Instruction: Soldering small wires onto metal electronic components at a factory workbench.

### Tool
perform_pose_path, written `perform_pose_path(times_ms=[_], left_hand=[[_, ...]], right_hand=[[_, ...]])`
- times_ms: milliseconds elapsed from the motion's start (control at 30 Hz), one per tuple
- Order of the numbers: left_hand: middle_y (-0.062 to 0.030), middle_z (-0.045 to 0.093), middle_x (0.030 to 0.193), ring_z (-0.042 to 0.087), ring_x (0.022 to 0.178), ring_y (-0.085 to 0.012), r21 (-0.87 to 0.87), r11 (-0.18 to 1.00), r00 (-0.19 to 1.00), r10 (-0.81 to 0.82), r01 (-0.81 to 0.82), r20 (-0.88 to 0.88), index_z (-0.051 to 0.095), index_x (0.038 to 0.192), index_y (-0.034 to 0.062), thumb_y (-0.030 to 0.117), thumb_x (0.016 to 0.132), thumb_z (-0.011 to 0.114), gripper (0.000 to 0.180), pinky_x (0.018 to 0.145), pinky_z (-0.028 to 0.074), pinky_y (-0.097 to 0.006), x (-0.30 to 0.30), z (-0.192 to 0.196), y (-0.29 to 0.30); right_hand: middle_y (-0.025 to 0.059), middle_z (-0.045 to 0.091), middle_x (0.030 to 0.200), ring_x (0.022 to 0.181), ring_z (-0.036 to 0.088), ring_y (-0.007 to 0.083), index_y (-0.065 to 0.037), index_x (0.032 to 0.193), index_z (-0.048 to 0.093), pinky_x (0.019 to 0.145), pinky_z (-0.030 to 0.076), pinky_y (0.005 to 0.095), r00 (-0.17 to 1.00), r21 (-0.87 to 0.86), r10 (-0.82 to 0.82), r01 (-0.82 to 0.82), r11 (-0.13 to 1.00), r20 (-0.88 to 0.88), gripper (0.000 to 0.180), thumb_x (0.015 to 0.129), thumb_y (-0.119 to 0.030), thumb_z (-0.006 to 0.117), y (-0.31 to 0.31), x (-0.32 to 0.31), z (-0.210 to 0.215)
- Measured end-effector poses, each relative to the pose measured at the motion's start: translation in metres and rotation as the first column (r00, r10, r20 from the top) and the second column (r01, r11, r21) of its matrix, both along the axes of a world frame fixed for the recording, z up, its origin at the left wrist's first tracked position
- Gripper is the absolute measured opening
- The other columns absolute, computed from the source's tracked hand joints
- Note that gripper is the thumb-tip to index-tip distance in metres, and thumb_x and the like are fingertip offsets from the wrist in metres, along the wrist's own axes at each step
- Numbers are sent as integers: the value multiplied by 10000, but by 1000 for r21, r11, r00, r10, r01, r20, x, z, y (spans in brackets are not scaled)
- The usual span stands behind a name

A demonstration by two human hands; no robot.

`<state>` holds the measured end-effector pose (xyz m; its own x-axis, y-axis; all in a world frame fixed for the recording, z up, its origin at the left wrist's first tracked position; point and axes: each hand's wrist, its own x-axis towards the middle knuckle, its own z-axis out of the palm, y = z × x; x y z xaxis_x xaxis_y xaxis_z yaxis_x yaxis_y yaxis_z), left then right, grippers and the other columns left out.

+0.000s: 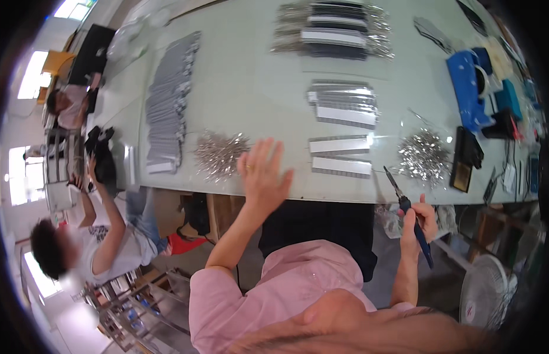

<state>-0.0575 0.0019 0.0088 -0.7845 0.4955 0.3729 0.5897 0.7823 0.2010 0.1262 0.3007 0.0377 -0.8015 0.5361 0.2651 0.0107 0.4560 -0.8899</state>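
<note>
My left hand (264,177) is raised with its fingers spread and holds nothing. It hovers over the near edge of the pale green table (251,88), just right of a pile of small shiny metal parts (220,154). Off the table's near edge, my right hand (417,223) grips a blue-handled pointed tool (411,213). The tool's dark tip points up toward the table edge. Two long white-and-grey strips (340,156) lie between the hands, and a second shiny pile (425,154) lies beyond the tool tip.
Long rows of grey strips (168,100) cover the table's left part, with more stacks (345,105) in the middle and at the far side (333,29). A blue stand (468,88) and dark devices are on the right. A white fan (484,289) stands at lower right. Other people sit at left (103,242).
</note>
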Motion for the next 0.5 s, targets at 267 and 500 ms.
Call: perform_pose_path(times_ms=[267,500], left_hand=[[-120,511,1352,406,1313,-302,-100,994,998,50,-45,49,571,1304,26,359,832,688,589,1077,237,-535,2,7,-22],[-85,538,1275,488,1234,-244,57,996,991,-80,74,111,579,1304,18,333,814,709,597,1095,242,-499,22,-6,-2]], right_hand=[[48,620,742,682,642,143,-26,880,577,1136,331,499,979,-36,202,-201,979,27,84,827,22,622,-37,-43,9],[82,663,741,637,645,198,-33,860,640,1030,466,481,965,62,259,-262,963,44,118,770,-1,711,-66,-74,16]])
